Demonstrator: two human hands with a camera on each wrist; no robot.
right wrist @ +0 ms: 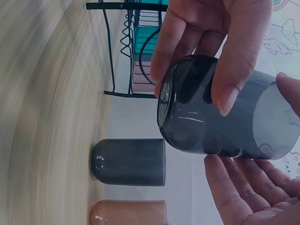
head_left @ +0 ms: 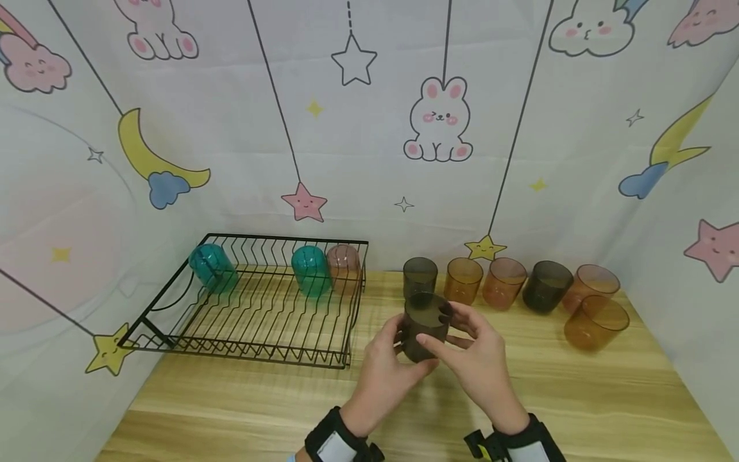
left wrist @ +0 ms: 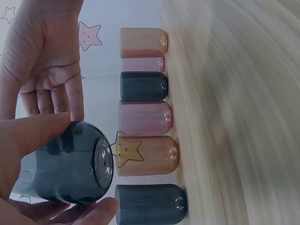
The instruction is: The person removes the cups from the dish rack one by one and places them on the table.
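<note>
A dark grey see-through cup [head_left: 426, 327] is held up between both hands, its open rim upward. My left hand [head_left: 385, 369] grips it from the left; in the left wrist view its thumb and fingers lie on opposite sides of the cup [left wrist: 77, 164]. From the right, my right hand [head_left: 476, 359] holds it too, the thumb across the front and the fingertips behind the glass. In the right wrist view, right fingertips meet the side of the cup [right wrist: 211, 112] while the thumb is near its rim. Another dark grey cup [head_left: 419, 277] stands just behind.
To the left stands a black wire dish rack [head_left: 260, 351] holding a blue-teal cup [head_left: 212, 266], a green-teal cup [head_left: 312, 273] and a pink cup [head_left: 344, 269]. Along the back right of the wooden table [head_left: 242, 410] stand several amber, pink and dark cups, including an amber cup [head_left: 596, 324].
</note>
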